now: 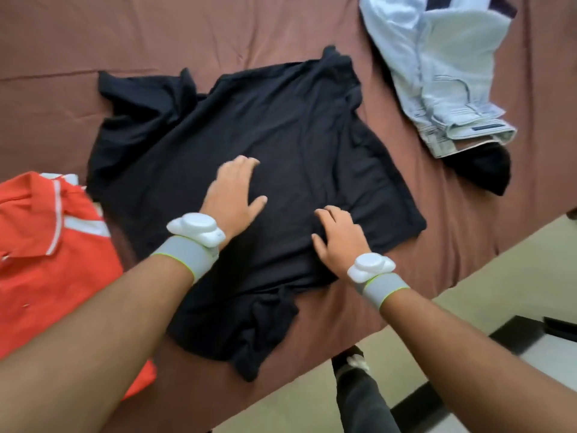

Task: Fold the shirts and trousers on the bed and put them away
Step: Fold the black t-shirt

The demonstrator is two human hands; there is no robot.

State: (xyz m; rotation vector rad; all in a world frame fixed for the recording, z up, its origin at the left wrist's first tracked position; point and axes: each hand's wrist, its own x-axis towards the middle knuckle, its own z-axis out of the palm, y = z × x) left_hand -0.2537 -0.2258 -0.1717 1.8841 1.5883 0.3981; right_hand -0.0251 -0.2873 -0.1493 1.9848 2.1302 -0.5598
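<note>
A black shirt point(281, 126) lies spread on the brown bed sheet point(93, 35), its sleeves bunched at the far left and near edge. My left hand point(234, 189) rests flat on the shirt's middle with fingers straight. My right hand point(337, 235) lies on the shirt's near right part, fingers spread and slightly bent on the cloth. An orange polo shirt point(40, 245) with white trim lies at the left, partly under my left forearm. Light blue jeans point(446, 73) lie crumpled at the far right.
A dark garment point(484, 170) lies under the jeans' waistband. The bed's edge runs diagonally from lower left to right. Beyond it are a pale floor point(468, 295), my leg in dark trousers point(362, 398) and a black object point(524, 332) at the right.
</note>
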